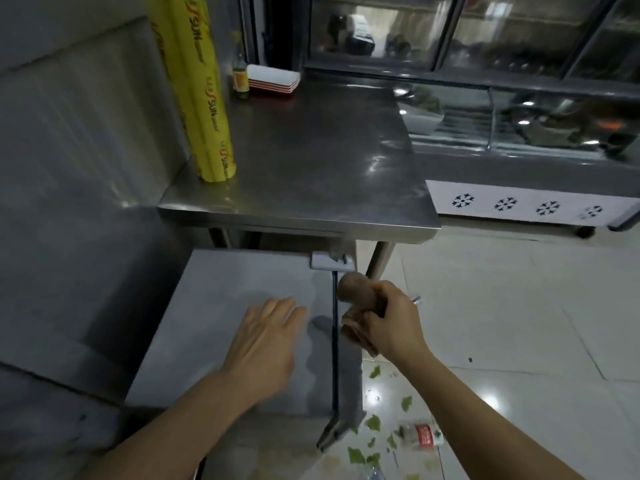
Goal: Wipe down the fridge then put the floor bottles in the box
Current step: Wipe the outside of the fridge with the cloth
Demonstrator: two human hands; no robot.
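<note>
A small grey fridge (214, 306) stands under a steel table, and I look down on its flat top. My left hand (266, 337) lies flat on that top, fingers straight. My right hand (388, 323) grips a bunched brown cloth (356, 292) just past the fridge's right edge, over the door seam. On the floor at lower right lies an empty clear bottle with a red label (424, 436). No box is in view.
The steel table (311, 161) carries a tall yellow roll of wrap (197, 95), a small dark bottle (240, 77) and stacked white trays (273, 79). A glass display chiller (519, 116) stands at right. Green leaf scraps (374, 422) litter the tiled floor.
</note>
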